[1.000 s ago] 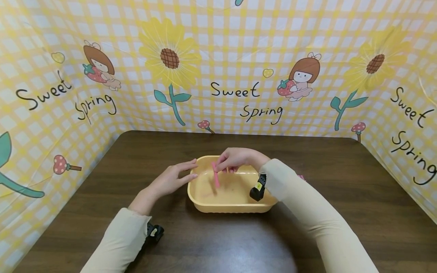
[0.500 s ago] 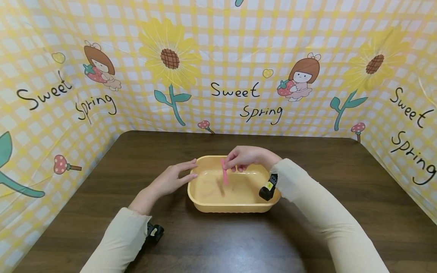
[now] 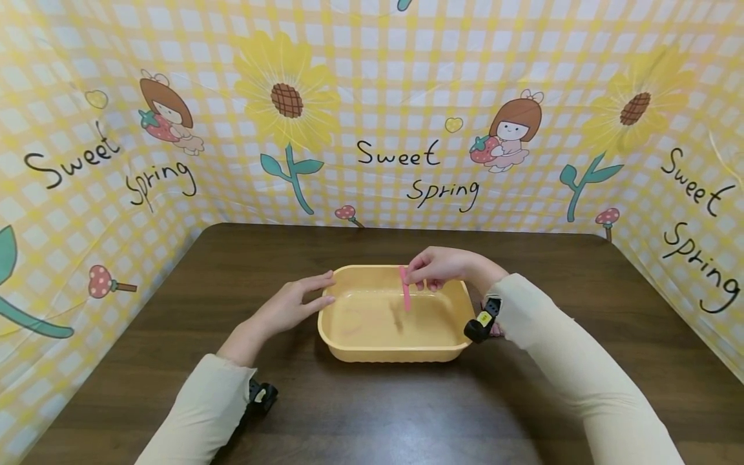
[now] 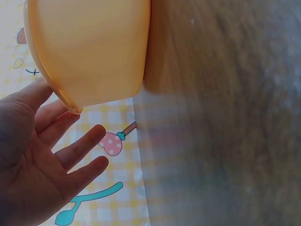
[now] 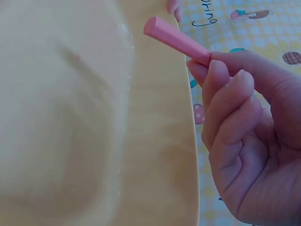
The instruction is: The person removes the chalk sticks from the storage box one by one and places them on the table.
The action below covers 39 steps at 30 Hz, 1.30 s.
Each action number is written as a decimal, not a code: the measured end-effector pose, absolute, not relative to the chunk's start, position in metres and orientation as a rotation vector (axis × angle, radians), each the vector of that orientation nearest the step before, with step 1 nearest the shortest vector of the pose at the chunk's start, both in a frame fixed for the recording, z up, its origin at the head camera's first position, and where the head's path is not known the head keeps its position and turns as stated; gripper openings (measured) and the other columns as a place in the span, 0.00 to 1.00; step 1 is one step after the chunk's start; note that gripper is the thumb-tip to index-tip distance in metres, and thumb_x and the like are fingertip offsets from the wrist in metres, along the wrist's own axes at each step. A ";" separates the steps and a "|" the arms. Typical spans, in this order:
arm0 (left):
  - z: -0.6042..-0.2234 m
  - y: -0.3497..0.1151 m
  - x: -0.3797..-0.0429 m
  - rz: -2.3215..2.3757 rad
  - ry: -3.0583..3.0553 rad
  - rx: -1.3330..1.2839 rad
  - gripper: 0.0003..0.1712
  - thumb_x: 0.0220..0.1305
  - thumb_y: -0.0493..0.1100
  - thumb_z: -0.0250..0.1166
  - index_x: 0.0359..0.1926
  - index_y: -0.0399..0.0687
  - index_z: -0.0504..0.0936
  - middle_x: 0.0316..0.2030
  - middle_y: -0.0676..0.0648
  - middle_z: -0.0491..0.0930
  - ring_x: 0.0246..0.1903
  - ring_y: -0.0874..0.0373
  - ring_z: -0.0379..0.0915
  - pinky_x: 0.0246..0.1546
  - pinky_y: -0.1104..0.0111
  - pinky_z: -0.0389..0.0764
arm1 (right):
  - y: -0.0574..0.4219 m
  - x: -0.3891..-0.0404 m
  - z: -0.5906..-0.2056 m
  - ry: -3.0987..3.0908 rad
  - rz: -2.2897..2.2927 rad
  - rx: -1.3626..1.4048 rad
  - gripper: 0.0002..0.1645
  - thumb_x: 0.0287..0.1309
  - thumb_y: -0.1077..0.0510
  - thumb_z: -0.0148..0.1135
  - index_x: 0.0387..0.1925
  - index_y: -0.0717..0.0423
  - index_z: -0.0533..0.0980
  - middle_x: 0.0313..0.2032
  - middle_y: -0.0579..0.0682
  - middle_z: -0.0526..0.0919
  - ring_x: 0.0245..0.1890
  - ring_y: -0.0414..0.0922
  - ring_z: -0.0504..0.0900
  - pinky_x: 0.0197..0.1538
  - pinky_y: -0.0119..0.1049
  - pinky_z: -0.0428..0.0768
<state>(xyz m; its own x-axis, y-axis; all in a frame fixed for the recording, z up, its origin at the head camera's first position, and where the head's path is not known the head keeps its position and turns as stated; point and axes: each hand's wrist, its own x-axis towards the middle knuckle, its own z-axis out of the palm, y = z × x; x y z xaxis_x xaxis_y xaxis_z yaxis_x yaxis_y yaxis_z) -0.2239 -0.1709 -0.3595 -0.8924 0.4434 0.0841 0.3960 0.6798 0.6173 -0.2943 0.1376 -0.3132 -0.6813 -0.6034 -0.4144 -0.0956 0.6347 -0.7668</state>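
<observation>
My right hand (image 3: pixel 444 265) pinches a slim pink stick (image 3: pixel 405 290) between thumb and fingertips. It hangs over the right half of a yellow rectangular tub (image 3: pixel 378 355), with its lower end pointing into the tub. In the right wrist view the pink stick (image 5: pixel 176 38) shows a smooth body and a blunt, flat end. At the tub's left end my left hand (image 3: pixel 293 300) rests on the rim with fingers fairly straight. In the left wrist view, some fingers of the left hand (image 4: pixel 42 155) meet the rim while two others stretch past it in the air.
A patterned pink thing (image 3: pixel 496 329) lies on the dark wooden table (image 3: pixel 360 413), mostly hidden beneath the right wrist. Behind and beside the table hangs a yellow checked cloth (image 3: pixel 383 77) with printed flowers. Both wrists wear black camera mounts (image 3: pixel 482 321).
The right hand has moved rightward over the tub, carrying the pink stick from its left part to its right half. The left hand stays on the rim.
</observation>
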 end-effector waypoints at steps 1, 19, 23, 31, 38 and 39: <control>-0.360 -0.171 -0.224 1.004 2.812 0.701 0.30 0.66 0.50 0.57 0.65 0.42 0.67 0.68 0.42 0.60 0.68 0.44 0.56 0.66 0.47 0.60 | 0.140 -0.294 -0.313 2.184 -0.973 -0.540 0.13 0.61 0.52 0.59 0.35 0.60 0.78 0.20 0.44 0.74 0.15 0.36 0.68 0.22 0.25 0.66; -0.361 -0.171 -0.224 1.009 2.806 0.699 0.31 0.66 0.51 0.57 0.65 0.41 0.67 0.69 0.43 0.60 0.68 0.44 0.56 0.67 0.48 0.60 | 0.187 -0.282 -0.317 2.203 -1.077 -0.420 0.10 0.61 0.53 0.57 0.34 0.57 0.77 0.24 0.44 0.74 0.18 0.37 0.68 0.24 0.27 0.68; -0.363 -0.171 -0.225 1.002 2.806 0.690 0.31 0.66 0.52 0.57 0.65 0.42 0.67 0.69 0.44 0.60 0.69 0.44 0.55 0.67 0.48 0.60 | 0.200 -0.277 -0.320 2.090 -1.222 -0.343 0.08 0.63 0.56 0.55 0.33 0.56 0.75 0.24 0.45 0.74 0.16 0.36 0.68 0.21 0.25 0.66; -0.363 -0.172 -0.225 1.009 2.803 0.691 0.31 0.66 0.53 0.57 0.65 0.43 0.67 0.69 0.44 0.60 0.69 0.44 0.55 0.67 0.47 0.60 | 0.226 -0.273 -0.323 2.114 -1.245 -0.384 0.12 0.64 0.55 0.54 0.40 0.60 0.75 0.24 0.43 0.74 0.20 0.36 0.70 0.26 0.25 0.71; -0.362 -0.172 -0.224 1.018 2.802 0.696 0.31 0.66 0.52 0.57 0.65 0.42 0.67 0.69 0.43 0.60 0.68 0.44 0.55 0.66 0.47 0.60 | 0.252 -0.271 -0.330 2.176 -1.236 -0.450 0.12 0.66 0.53 0.52 0.39 0.57 0.75 0.22 0.40 0.73 0.23 0.35 0.72 0.30 0.28 0.75; -0.362 -0.172 -0.224 1.021 2.803 0.699 0.31 0.66 0.52 0.57 0.65 0.42 0.68 0.69 0.43 0.60 0.68 0.44 0.55 0.66 0.47 0.60 | 0.256 -0.270 -0.331 2.185 -1.233 -0.452 0.12 0.66 0.52 0.52 0.39 0.57 0.75 0.22 0.40 0.72 0.23 0.34 0.72 0.29 0.28 0.74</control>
<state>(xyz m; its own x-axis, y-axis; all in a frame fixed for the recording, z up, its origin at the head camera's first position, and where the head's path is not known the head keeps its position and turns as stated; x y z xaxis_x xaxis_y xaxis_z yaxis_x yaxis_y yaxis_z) -0.2245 -0.1717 -0.3624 -0.8932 0.4424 0.0808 0.3908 0.6745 0.6263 -0.2699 0.2563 -0.3307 -0.7723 -0.5480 -0.3213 -0.0083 0.5144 -0.8575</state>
